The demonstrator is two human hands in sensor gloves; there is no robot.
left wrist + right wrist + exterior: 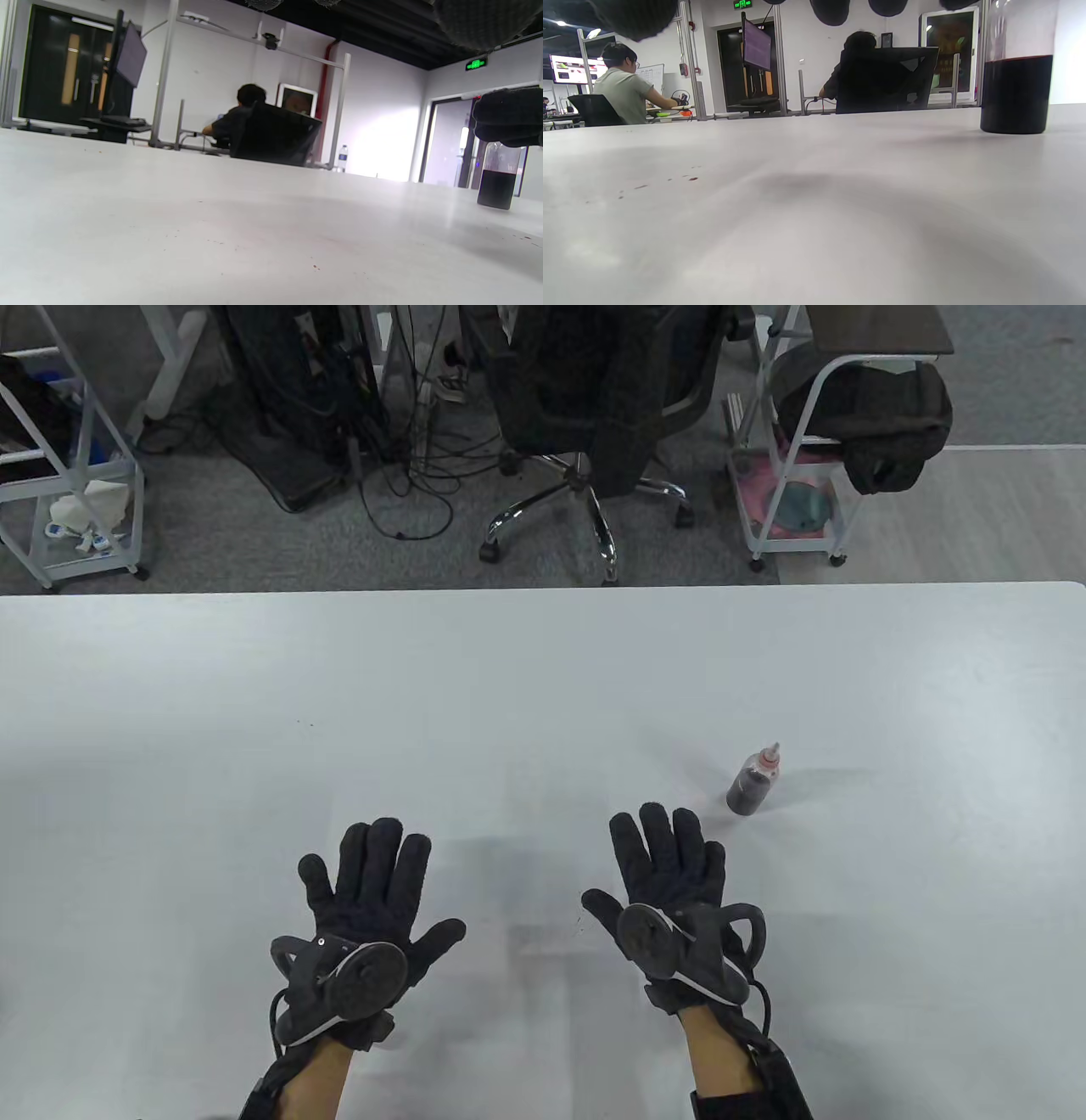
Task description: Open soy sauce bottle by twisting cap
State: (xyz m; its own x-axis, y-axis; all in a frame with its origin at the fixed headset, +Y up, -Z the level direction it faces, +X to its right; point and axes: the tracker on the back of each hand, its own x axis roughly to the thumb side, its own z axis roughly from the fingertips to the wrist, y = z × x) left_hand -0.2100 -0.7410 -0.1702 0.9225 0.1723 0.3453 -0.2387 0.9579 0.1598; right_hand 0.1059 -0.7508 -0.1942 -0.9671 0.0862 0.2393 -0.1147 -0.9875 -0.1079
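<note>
A small clear soy sauce bottle with dark liquid and a pinkish cap stands upright on the white table, right of centre. It also shows in the left wrist view and close up in the right wrist view. My right hand lies flat and spread on the table, just left of and nearer than the bottle, not touching it. My left hand lies flat and spread further left. Both hands hold nothing.
The table's far edge runs across the middle of the table view. Beyond it stand an office chair and metal carts. A few small dark specks mark the tabletop.
</note>
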